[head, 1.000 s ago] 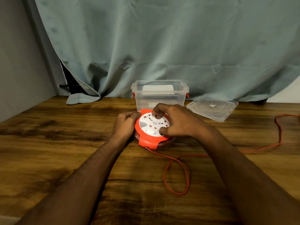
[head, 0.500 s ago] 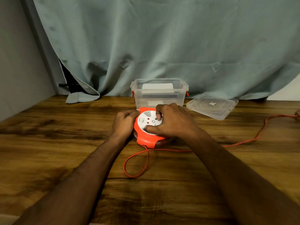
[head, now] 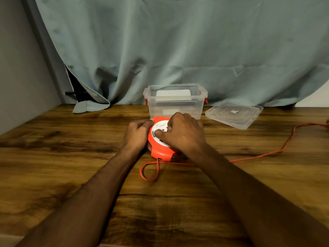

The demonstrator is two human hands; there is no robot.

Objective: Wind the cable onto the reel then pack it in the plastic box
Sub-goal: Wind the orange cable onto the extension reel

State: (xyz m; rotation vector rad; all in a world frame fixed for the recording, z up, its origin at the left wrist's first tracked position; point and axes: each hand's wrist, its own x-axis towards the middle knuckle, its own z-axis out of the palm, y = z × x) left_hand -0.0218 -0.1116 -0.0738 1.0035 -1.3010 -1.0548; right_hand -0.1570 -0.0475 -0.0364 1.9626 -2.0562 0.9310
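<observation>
While left hand [head: 137, 134] grips reel [head: 160, 152] rim, right fingers [head: 161, 133] curl on hub; cable [head: 258, 155] thin, limp, tangles easily.

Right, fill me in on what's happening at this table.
A person is winding an orange cable onto an orange and white reel on the wooden table. The left hand grips the reel's side; the right hand works its white centre. Much of the cable lies loose, looping in front and trailing right. The plastic box stands open behind, its lid beside it.
</observation>
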